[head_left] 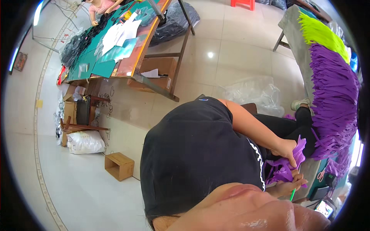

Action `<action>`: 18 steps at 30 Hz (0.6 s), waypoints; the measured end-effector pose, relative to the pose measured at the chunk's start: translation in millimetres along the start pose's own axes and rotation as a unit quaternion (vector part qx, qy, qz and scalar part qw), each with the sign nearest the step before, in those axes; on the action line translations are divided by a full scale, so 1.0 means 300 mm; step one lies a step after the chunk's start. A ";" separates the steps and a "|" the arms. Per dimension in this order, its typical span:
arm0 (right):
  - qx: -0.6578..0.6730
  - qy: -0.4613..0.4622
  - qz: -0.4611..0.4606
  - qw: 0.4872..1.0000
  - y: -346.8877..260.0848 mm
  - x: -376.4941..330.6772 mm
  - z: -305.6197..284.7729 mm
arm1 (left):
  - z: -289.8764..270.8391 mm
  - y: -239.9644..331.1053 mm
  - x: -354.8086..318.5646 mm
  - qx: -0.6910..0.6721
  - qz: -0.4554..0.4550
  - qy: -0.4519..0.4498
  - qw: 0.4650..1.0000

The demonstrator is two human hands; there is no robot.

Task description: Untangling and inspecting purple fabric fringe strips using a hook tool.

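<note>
At the right of the head view, my left hand (286, 149) is closed round a bunch of purple fabric strips (283, 173), whose loose ends hang below it. Close under it, my right hand (284, 187) has its fingers bent against the same strips. A slim green thing (292, 195) pokes out beneath that hand; its kind is hidden. Beyond both hands, a thick heap of purple strips (333, 96) covers a grey bench (295, 27), with lime-green strips (322, 32) at its far end. Scissors (320, 176) with pinkish handles lie near my hands.
A lit phone (323, 209) is at the lower right. Clear plastic sheeting (254, 92) lies on the tiled floor. At upper left stands a green-topped table (90, 57) with papers, and a person (101, 7) works there. A cardboard box (119, 166) and white sack (85, 142) sit on the floor.
</note>
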State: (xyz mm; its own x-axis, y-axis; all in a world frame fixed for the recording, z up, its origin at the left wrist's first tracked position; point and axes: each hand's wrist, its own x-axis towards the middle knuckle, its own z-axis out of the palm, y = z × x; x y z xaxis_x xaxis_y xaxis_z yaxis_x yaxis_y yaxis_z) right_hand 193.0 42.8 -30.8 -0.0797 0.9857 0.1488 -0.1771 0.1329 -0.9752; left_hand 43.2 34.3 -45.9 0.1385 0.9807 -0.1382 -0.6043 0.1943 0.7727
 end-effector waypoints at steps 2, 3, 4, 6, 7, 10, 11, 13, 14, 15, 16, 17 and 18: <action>0.006 0.000 0.006 1.000 -0.002 0.004 -0.001 | 0.005 0.005 -0.011 0.040 0.000 -0.008 0.999; 0.010 0.004 0.012 1.000 -0.003 0.006 0.001 | 0.002 -0.007 -0.006 0.071 0.021 0.001 0.997; 0.012 -0.001 0.012 1.000 0.000 0.009 0.000 | 0.003 -0.004 -0.013 0.072 0.025 0.005 0.997; 0.024 -0.011 -0.008 1.000 0.001 0.012 0.004 | 0.009 0.005 -0.027 0.117 0.034 0.017 0.992; 0.024 -0.015 -0.009 1.000 -0.004 0.011 0.016 | 0.009 0.001 -0.029 0.122 0.048 0.024 0.991; 0.051 -0.043 -0.015 0.998 -0.013 -0.002 0.049 | -0.002 -0.018 -0.030 0.104 0.040 0.046 0.993; 0.036 -0.036 -0.026 0.998 -0.013 -0.005 0.060 | -0.014 -0.047 -0.014 0.091 0.068 0.040 0.993; 0.022 -0.027 -0.038 0.999 0.004 -0.008 0.056 | -0.012 -0.060 -0.012 0.076 0.062 0.045 0.994; 0.037 -0.026 -0.031 0.999 0.016 -0.010 0.046 | -0.014 -0.064 -0.013 0.060 0.053 0.048 0.996; 0.051 -0.023 -0.025 0.998 0.019 -0.011 0.042 | -0.016 -0.064 -0.013 0.096 0.061 0.061 0.992; 0.051 -0.023 -0.026 0.998 0.016 -0.012 0.036 | -0.012 -0.063 -0.016 0.096 0.062 0.060 0.992; 0.020 -0.011 -0.023 0.999 0.007 -0.017 0.029 | -0.002 -0.063 -0.023 0.094 0.063 0.066 0.991; -0.012 0.002 -0.023 1.000 -0.004 -0.020 0.028 | 0.006 -0.058 -0.029 0.091 0.066 0.069 0.991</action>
State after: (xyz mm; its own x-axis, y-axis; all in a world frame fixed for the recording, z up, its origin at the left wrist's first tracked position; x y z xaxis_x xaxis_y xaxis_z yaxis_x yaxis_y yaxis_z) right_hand 185.5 35.8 -29.2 -0.0688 0.9786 0.1939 -0.1578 0.1813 -0.9707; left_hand 53.9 22.3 -57.2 -0.0487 0.9935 -0.1030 -0.4563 0.0696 0.8871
